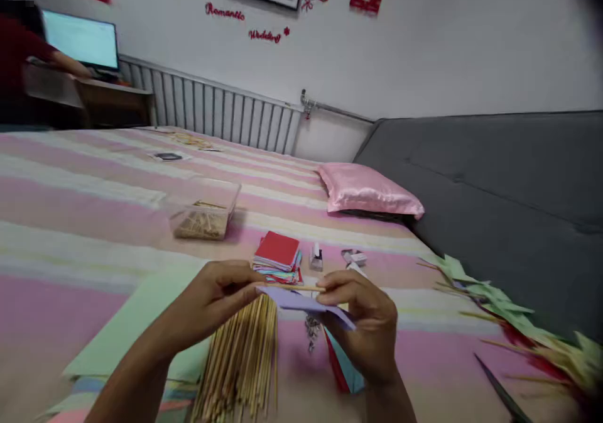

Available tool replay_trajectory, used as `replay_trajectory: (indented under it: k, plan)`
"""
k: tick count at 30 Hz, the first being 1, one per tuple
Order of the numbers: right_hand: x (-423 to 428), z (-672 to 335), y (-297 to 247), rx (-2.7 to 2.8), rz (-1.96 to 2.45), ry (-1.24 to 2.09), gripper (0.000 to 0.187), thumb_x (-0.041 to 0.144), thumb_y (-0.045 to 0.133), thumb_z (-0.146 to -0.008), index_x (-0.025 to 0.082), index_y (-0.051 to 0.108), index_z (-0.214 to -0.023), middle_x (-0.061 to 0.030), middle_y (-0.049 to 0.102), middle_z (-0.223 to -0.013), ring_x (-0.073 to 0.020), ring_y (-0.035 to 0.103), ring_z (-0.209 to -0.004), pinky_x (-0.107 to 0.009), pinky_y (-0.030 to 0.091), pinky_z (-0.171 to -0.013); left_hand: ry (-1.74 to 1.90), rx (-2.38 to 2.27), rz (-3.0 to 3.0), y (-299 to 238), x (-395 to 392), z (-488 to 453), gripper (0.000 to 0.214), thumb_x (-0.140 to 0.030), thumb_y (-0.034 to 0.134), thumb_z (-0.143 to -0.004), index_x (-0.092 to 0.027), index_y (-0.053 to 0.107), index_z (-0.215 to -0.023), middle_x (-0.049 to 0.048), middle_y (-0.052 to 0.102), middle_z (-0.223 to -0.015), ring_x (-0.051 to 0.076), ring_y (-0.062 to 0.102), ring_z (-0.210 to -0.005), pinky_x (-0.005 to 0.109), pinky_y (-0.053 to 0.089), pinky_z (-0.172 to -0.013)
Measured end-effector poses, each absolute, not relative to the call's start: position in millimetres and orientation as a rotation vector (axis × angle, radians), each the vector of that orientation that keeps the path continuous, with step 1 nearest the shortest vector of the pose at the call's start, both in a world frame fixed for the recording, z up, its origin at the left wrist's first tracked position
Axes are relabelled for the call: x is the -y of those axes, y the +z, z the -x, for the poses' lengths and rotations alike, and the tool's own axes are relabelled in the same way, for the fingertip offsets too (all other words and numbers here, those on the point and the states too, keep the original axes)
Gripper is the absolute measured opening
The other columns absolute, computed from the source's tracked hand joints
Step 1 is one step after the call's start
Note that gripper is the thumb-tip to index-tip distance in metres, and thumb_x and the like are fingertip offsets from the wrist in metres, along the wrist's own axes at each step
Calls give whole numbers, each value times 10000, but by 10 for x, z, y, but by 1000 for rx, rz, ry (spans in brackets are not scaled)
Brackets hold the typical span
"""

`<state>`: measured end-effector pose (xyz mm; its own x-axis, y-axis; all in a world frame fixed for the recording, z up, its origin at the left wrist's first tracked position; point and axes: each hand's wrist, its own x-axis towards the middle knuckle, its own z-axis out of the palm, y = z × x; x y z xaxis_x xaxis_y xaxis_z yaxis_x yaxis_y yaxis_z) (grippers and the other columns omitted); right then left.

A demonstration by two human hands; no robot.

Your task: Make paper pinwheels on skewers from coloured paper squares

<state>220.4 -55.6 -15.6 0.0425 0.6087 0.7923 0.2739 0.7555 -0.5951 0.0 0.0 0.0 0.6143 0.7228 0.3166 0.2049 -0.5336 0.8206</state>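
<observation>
My left hand (214, 300) is closed in a pinch on one end of a thin wooden stick (294, 288), held level above the bed. My right hand (365, 325) pinches the other end together with a folded lilac paper piece (301, 302) that hangs under the stick. Below my hands a bundle of wooden sticks (242, 363) lies fanned on a pale green sheet (136, 325). A red and blue folded paper (342, 363) shows under my right wrist. A stack of coloured paper squares (277, 258) with a red top lies just beyond my hands.
A clear plastic box (202, 212) with sticks stands on the striped bed (70, 203). A small stapler (316, 256) and clips lie near the stack. Finished paper pieces on sticks (513, 322) lie at right, by a grey sofa (509, 184). A pink pillow (367, 190) lies behind. Another person sits at a desk, far left.
</observation>
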Motion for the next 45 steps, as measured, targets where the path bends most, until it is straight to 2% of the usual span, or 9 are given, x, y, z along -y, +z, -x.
replay_trajectory:
  k: [9,13,22,29,33,36,41,43,45]
  plan:
    - [585,-2182,-131,1553,765,255,192,50,729,-648,216,677,-728,0,669,-779,-141,654,-727,-250,520,-638,906,-753,-2125,7,23,33,250,-278,525,-869,-241,715,-1028,29,699,-818,127,597,-687,210,435,-594]
    - [591,-2175,-121,1551,768,211,206,25,718,-632,207,676,-719,1,676,-777,-134,659,-719,-239,527,-640,934,-761,-2193,10,22,40,244,-258,535,-865,-267,716,-1028,4,674,-727,102,553,-617,191,401,-546]
    - [596,-2165,-107,1549,769,181,184,30,710,-628,195,681,-703,-7,678,-751,-132,660,-700,-228,528,-629,906,-822,-2243,48,49,49,266,-328,529,-865,-220,731,-999,24,652,-661,136,537,-619,224,409,-561]
    - [596,-2164,-106,1561,767,149,180,29,696,-634,193,678,-706,-12,677,-742,-134,656,-681,-229,524,-609,884,-786,-2275,37,42,54,265,-290,511,-880,-235,708,-1049,28,687,-775,133,564,-668,223,415,-600]
    - [594,-2167,-112,1563,770,136,186,26,692,-637,197,673,-709,-10,674,-738,-137,653,-684,-235,523,-607,880,-760,-2289,45,46,54,253,-262,509,-883,-239,707,-1038,10,670,-743,112,545,-631,209,396,-577]
    - [600,-2168,-129,1569,768,131,198,23,689,-637,202,674,-720,-8,675,-742,-139,651,-682,-235,520,-592,872,-762,-2306,64,56,43,237,-256,504,-883,-220,714,-987,4,635,-700,106,516,-608,208,378,-562]
    - [606,-2171,-165,1550,762,94,223,3,667,-655,210,664,-738,1,670,-749,-135,644,-685,-236,512,-588,901,-757,-2337,72,63,14,336,-275,486,-884,-155,667,-628,-30,447,-519,90,384,-510,210,303,-491]
    - [600,-2171,-174,1556,756,68,226,4,663,-658,210,657,-751,-3,674,-765,-140,645,-697,-247,512,-606,901,-743,-2324,66,62,9,310,-271,486,-885,-162,692,-680,-27,471,-532,92,391,-517,207,314,-501]
    - [593,-2171,-183,1556,753,48,232,4,652,-663,211,644,-767,-5,673,-767,-151,646,-709,-266,514,-628,874,-732,-2292,62,62,9,253,-274,493,-885,-193,729,-847,-10,565,-595,104,450,-557,210,353,-538]
